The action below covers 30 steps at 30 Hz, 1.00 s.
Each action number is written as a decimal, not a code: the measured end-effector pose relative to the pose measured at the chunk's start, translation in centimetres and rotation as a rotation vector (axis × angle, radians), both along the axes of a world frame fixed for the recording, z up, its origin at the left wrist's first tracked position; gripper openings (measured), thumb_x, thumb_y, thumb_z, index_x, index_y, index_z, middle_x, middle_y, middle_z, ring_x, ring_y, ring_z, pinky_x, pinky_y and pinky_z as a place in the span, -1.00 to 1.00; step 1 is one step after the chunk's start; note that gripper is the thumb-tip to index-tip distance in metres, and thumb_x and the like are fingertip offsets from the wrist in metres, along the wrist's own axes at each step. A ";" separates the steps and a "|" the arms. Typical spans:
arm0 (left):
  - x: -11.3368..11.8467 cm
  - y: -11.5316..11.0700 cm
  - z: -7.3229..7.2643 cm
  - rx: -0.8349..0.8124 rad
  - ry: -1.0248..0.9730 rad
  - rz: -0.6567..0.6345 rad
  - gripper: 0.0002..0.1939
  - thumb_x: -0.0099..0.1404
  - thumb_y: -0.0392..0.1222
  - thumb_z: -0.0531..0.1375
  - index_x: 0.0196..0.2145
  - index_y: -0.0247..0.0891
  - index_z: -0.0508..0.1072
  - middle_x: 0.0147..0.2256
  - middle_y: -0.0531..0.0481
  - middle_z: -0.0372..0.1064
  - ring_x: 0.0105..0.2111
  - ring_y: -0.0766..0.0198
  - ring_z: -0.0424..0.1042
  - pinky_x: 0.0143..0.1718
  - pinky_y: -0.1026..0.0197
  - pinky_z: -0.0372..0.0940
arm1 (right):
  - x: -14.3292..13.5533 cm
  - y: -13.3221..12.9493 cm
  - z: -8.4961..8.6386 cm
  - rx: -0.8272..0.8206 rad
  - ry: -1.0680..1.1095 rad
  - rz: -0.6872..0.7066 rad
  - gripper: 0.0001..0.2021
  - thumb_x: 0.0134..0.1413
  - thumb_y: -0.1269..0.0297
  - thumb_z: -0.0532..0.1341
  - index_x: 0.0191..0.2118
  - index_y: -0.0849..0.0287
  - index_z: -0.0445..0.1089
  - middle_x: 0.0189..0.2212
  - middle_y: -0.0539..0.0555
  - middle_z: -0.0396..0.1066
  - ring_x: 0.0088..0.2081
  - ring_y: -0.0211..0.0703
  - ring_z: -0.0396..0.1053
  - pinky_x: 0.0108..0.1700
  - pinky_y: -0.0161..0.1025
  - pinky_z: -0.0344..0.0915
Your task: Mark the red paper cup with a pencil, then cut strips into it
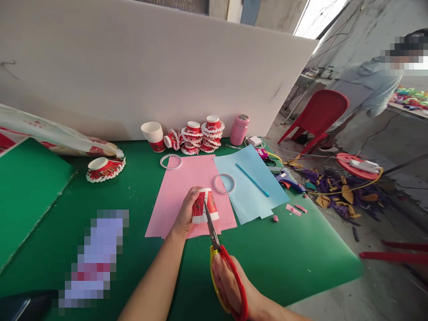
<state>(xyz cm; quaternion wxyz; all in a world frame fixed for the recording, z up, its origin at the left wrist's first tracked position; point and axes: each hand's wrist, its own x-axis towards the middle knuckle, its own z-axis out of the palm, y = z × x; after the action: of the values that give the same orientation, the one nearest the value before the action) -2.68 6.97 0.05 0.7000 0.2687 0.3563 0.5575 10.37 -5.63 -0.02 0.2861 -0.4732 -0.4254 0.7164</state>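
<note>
My left hand is closed around the left side of a red and white paper cup, held above pink paper sheets. The cup's wall shows a white slit running up from its lower edge. In my right hand is a pair of scissors with one red and one yellow handle, my fingers through the loops. The blades point away from me, with their tips at the cup's wall. Whether the blades are fully closed is hard to make out.
At the back of the green table stand stacked white cups, several cut, fanned-out cups and a pink bottle. Blue paper, a blue pencil, tape rings and a glue gun lie around. A person stands at right.
</note>
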 end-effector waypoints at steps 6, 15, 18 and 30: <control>0.1 -0.2 -0.1 -0.017 0.023 -0.012 -0.63 0.17 0.04 0.25 -0.16 -0.23 0.37 -0.36 -0.02 0.46 -0.39 0.21 0.46 -0.32 0.15 0.36 | -0.3 0.4 0.9 -0.089 0.059 -0.048 -0.32 -0.20 -0.53 -0.01 -0.61 0.11 0.01 -0.81 -0.20 -0.11 -0.79 -0.48 -0.14 -0.77 -0.42 -0.16; -0.4 1.0 -0.2 -0.233 -0.259 0.179 -0.72 0.19 -0.03 0.18 -0.30 -0.33 0.46 -0.43 -0.08 0.50 -0.42 0.15 0.51 -0.34 0.11 0.40 | 1.4 0.3 2.2 -0.062 0.052 0.123 -0.32 -0.19 -0.52 -0.01 -0.53 0.13 0.09 -0.74 -0.17 -0.03 -0.71 -0.45 -0.11 -0.69 -0.39 -0.19; -0.7 1.3 0.1 -0.236 -0.345 0.216 -0.70 0.25 -0.04 0.11 -0.33 -0.34 0.48 -0.44 -0.10 0.51 -0.42 0.14 0.52 -0.34 0.12 0.40 | 2.3 0.5 2.6 0.113 -0.030 0.077 -0.37 -0.12 -0.43 0.09 -0.55 0.13 0.04 -0.69 -0.14 -0.05 -0.63 -0.42 -0.11 -0.62 -0.36 -0.16; -0.2 0.9 -0.4 -0.226 -0.278 0.163 -0.74 0.24 -0.06 0.15 -0.31 -0.35 0.45 -0.47 -0.10 0.49 -0.49 0.15 0.50 -0.41 0.15 0.38 | 1.8 4.9 3.7 0.309 0.105 -0.219 -0.44 -0.11 -0.30 0.22 -0.57 0.10 0.04 -0.79 -0.19 -0.03 -0.74 -0.43 -0.10 -0.66 -0.37 -0.14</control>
<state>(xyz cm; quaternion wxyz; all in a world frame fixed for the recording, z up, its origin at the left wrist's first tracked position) -2.84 7.87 -0.31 0.7209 0.0791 0.3371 0.6004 12.14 -0.75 3.65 0.4534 -0.4292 -0.4608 0.6308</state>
